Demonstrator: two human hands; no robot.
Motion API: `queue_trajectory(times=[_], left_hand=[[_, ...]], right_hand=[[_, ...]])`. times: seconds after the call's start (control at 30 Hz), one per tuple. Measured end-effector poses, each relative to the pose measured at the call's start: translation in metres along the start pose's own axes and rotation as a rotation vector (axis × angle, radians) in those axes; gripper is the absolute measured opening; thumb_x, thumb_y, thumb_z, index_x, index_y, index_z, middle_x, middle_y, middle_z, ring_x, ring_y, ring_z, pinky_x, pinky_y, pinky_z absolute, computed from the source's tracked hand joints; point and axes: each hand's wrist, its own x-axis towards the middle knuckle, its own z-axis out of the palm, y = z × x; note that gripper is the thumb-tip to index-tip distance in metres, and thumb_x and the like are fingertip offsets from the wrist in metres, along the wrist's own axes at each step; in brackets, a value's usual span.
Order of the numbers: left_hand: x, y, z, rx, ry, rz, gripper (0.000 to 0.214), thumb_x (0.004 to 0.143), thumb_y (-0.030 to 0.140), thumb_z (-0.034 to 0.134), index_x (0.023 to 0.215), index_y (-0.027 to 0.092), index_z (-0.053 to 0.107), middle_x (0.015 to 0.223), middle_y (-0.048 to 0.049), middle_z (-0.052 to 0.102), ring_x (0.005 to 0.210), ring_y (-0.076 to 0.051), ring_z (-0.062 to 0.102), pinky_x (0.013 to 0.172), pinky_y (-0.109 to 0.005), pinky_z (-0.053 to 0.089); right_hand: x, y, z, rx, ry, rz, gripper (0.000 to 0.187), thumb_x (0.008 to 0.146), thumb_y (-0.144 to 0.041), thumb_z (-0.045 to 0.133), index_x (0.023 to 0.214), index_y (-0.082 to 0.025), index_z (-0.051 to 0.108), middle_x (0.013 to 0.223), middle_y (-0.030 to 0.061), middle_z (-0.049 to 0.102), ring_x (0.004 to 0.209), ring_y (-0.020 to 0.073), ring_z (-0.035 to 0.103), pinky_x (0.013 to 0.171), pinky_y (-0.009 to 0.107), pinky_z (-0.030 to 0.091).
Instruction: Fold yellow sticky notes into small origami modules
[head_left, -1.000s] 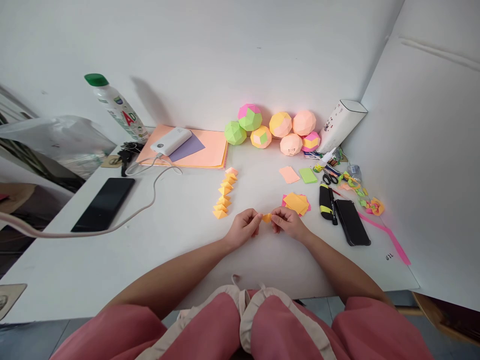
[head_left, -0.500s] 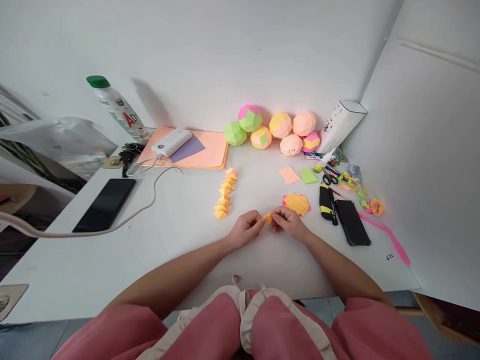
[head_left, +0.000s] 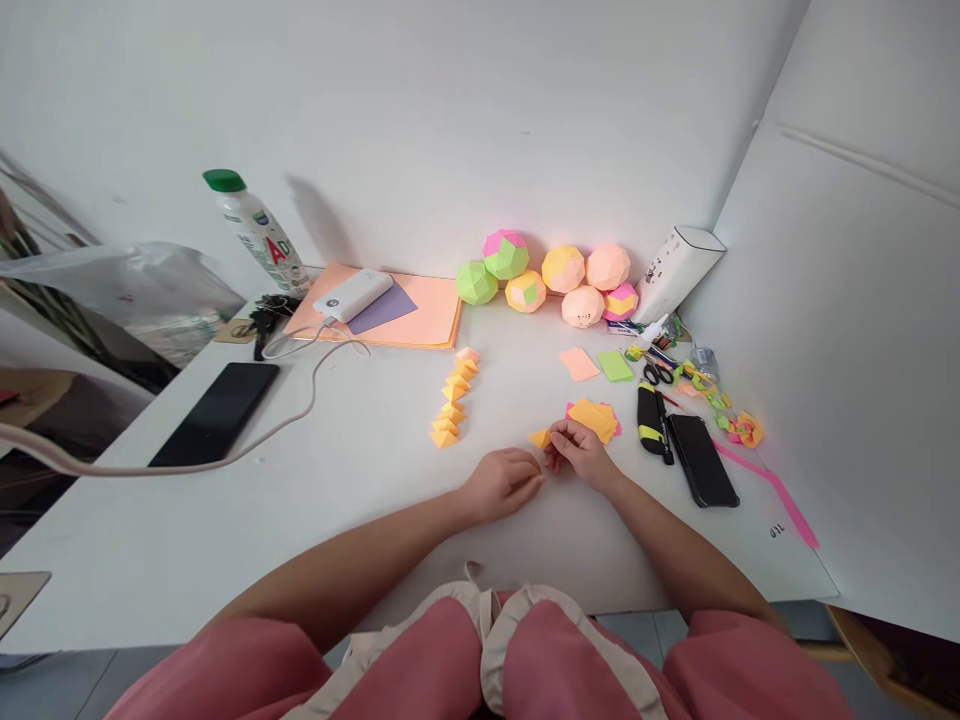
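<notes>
Between the thumb and fingers of my right hand (head_left: 577,453) is a small folded orange paper piece (head_left: 540,438), its pointed end sticking out to the left. My left hand (head_left: 504,485) lies on the table just below it, fingers curled together, apart from the paper and with nothing showing in them. A row of folded orange paper pieces (head_left: 454,392) runs away from me on the left, a peach one at its far end. Behind my right hand lies a stack of orange and pink paper squares (head_left: 598,418), partly covered by that hand.
Faceted paper balls (head_left: 564,270) line the wall. Peach (head_left: 579,364) and green paper squares (head_left: 615,366) lie before them. At right are scissors (head_left: 658,373), a cutter (head_left: 649,418), a phone (head_left: 702,460) and paper scraps. A cable (head_left: 309,400), power bank (head_left: 354,295) and bottle (head_left: 259,235) are at left.
My left hand has let go of the folded orange paper piece and drawn down toward me. The right hand still pinches the piece, which now shows more fully. The view has shifted slightly.
</notes>
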Motion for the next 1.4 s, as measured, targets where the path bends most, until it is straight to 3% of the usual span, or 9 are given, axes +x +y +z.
queue_trajectory(times=[0.07, 0.13, 0.23, 0.33, 0.53, 0.7, 0.83, 1.1, 1.4], left_hand=[[-0.001, 0.000, 0.004, 0.162, -0.110, 0.183, 0.028, 0.089, 0.030, 0.038, 0.088, 0.019, 0.063, 0.097, -0.0064, 0.066, 0.100, -0.018, 0.055, 0.093, -0.034, 0.040], [-0.003, -0.001, 0.008, 0.296, -0.204, 0.273, 0.029, 0.087, 0.034, 0.041, 0.102, 0.021, 0.062, 0.118, -0.0063, 0.060, 0.118, -0.022, 0.045, 0.106, -0.039, 0.027], [-0.006, 0.000, 0.012, 0.431, -0.289, 0.236, 0.053, 0.087, 0.046, 0.037, 0.130, 0.015, 0.043, 0.138, -0.0095, 0.043, 0.132, -0.025, 0.029, 0.111, -0.042, 0.015], [-0.008, 0.005, 0.011, 0.469, -0.379, 0.215, 0.073, 0.085, 0.060, 0.029, 0.141, 0.014, 0.024, 0.146, -0.0100, 0.029, 0.136, -0.027, 0.018, 0.111, -0.048, 0.007], [-0.005, 0.016, 0.003, 0.442, -0.428, 0.191, 0.076, 0.084, 0.063, 0.024, 0.142, 0.014, 0.020, 0.147, -0.0104, 0.023, 0.137, -0.026, 0.015, 0.110, -0.051, -0.001], [-0.003, 0.013, 0.005, 0.435, -0.434, 0.200, 0.074, 0.085, 0.061, 0.024, 0.142, 0.013, 0.021, 0.147, -0.0110, 0.023, 0.137, -0.027, 0.016, 0.109, -0.052, 0.001], [-0.003, 0.009, 0.009, 0.442, -0.422, 0.210, 0.074, 0.085, 0.061, 0.026, 0.142, 0.013, 0.020, 0.148, -0.0097, 0.022, 0.137, -0.027, 0.016, 0.109, -0.053, 0.003], [-0.002, 0.005, 0.012, 0.471, -0.395, 0.234, 0.074, 0.084, 0.062, 0.026, 0.141, 0.014, 0.023, 0.147, -0.0098, 0.026, 0.137, -0.026, 0.017, 0.109, -0.052, 0.005], [-0.001, 0.006, 0.010, 0.412, -0.428, 0.201, 0.074, 0.085, 0.061, 0.026, 0.141, 0.014, 0.023, 0.148, -0.0105, 0.023, 0.137, -0.027, 0.015, 0.109, -0.051, -0.001]], right_hand=[[0.000, 0.001, 0.000, -0.020, 0.021, -0.020, 0.023, 0.082, -0.041, 0.054, 0.081, -0.018, 0.052, 0.063, -0.0014, 0.058, 0.053, 0.0111, 0.056, 0.049, 0.024, 0.046], [0.000, 0.002, 0.002, -0.050, 0.047, -0.027, 0.023, 0.082, -0.041, 0.053, 0.082, -0.019, 0.051, 0.060, -0.0025, 0.056, 0.050, 0.0101, 0.053, 0.047, 0.023, 0.044], [0.001, -0.003, 0.005, -0.150, 0.080, -0.046, 0.023, 0.083, -0.042, 0.050, 0.083, -0.019, 0.052, 0.064, -0.0016, 0.058, 0.045, 0.0081, 0.047, 0.046, 0.022, 0.041], [0.013, -0.015, 0.006, -0.348, 0.153, -0.129, 0.022, 0.081, -0.039, 0.051, 0.080, -0.018, 0.056, 0.075, 0.0011, 0.059, 0.056, 0.0101, 0.052, 0.058, 0.026, 0.045], [0.094, -0.038, -0.004, -0.573, 0.230, -0.172, 0.021, 0.075, -0.037, 0.053, 0.080, -0.018, 0.061, 0.092, 0.0047, 0.063, 0.087, 0.0164, 0.056, 0.077, 0.029, 0.044], [0.166, -0.036, -0.007, -0.629, 0.149, -0.077, 0.024, 0.071, -0.037, 0.054, 0.077, -0.016, 0.064, 0.077, 0.0029, 0.063, 0.069, 0.0147, 0.054, 0.063, 0.027, 0.043], [0.195, -0.029, -0.011, -0.659, 0.127, -0.059, 0.023, 0.071, -0.035, 0.054, 0.076, -0.016, 0.064, 0.076, 0.0022, 0.062, 0.067, 0.0127, 0.052, 0.061, 0.024, 0.041], [0.206, -0.023, -0.024, -0.722, 0.073, -0.033, 0.020, 0.070, -0.032, 0.056, 0.076, -0.016, 0.066, 0.076, 0.0014, 0.062, 0.065, 0.0120, 0.050, 0.059, 0.023, 0.039], [0.198, -0.030, -0.019, -0.731, 0.100, -0.031, 0.015, 0.070, -0.028, 0.058, 0.072, -0.017, 0.067, 0.074, 0.0010, 0.065, 0.066, 0.0136, 0.052, 0.061, 0.024, 0.041]])
